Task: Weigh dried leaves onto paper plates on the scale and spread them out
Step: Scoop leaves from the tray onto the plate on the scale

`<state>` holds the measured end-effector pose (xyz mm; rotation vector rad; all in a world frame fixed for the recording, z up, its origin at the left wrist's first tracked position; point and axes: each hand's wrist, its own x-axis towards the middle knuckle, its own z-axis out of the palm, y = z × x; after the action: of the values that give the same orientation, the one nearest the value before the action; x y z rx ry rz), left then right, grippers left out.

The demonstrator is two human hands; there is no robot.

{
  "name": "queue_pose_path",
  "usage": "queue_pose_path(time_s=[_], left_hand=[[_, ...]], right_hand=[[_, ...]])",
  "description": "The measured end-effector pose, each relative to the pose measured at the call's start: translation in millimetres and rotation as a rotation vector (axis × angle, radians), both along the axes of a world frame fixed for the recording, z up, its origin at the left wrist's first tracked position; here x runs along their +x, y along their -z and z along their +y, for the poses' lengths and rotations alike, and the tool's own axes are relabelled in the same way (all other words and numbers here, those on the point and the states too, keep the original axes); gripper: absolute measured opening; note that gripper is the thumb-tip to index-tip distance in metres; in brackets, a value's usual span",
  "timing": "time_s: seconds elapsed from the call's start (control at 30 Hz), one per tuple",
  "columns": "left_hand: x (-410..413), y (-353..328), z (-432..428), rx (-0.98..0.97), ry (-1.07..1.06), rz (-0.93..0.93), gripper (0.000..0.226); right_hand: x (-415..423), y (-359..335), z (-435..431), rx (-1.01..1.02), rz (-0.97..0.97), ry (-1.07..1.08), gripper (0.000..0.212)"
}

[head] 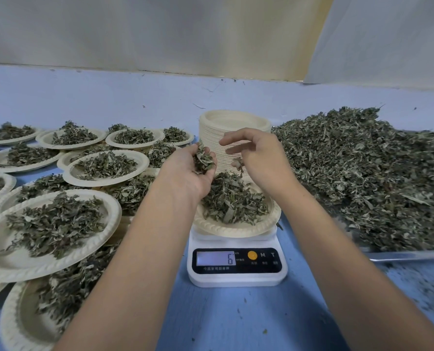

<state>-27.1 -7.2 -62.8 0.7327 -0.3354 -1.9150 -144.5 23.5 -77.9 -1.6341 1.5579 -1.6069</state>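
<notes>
A blue table (pixel 236 320) fills the foreground, with two bare forearms reaching forward over it. Between them stands a white scale (pixel 236 277), its lit display (pixel 216 258) showing a 6. A paper plate (pixel 236 230) sits on the scale and carries a loose mound of dried leaves (pixel 231 198), piled mostly toward the middle and far side. Just above the plate's left edge, the left hand (pixel 185 173) is turned palm up and cupped, its fingers curled round a handful of leaves (pixel 203 158). The right hand (pixel 256 158) hovers over the plate's far side, palm down, fingers loosely bent and parted, with a few leaf bits at the thumb tip. To the left, many filled plates (pixel 33 274) overlap and stack on one another across the table. To the right, a big heap of leaves (pixel 362 173) lies on a metal tray (pixel 408 255), with crumbs scattered on the table near it. Behind the hands stands a tall stack of empty plates (pixel 236 120), just beside the heap. Pale sheeting (pixel 160 34) hangs along the back.
</notes>
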Motion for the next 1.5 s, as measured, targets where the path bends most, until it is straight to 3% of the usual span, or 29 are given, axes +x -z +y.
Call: queue_pose_path(time_s=[0.23,0.5,0.73,0.87,0.97,1.07,1.3,1.5], left_hand=[[-1,-1,3,-0.002,0.007,-0.007,0.026],[-9,-1,10,-0.039,0.025,-0.04,0.017],[-14,-1,12,-0.083,0.036,-0.132,0.011],[-16,-1,14,-0.095,-0.007,-0.135,0.034],[-15,-2,16,-0.087,0.001,-0.135,0.026],[-12,-4,16,-0.073,0.014,-0.095,0.018],[-5,-5,13,-0.064,-0.009,-0.117,0.027],[-1,-4,12,-0.073,0.025,-0.145,0.02]], right_hand=[[-3,0,2,0.064,0.187,0.004,0.04],[6,-4,3,-0.002,0.05,0.008,0.018],[10,-5,8,0.021,0.087,0.012,0.017],[9,-5,8,-0.008,0.087,0.042,0.016],[9,-5,7,-0.025,0.088,0.061,0.016],[7,-5,5,-0.005,0.032,0.072,0.021],[0,-11,6,0.037,-0.189,0.04,0.023],[1,-12,10,0.077,-0.081,0.053,0.027]])
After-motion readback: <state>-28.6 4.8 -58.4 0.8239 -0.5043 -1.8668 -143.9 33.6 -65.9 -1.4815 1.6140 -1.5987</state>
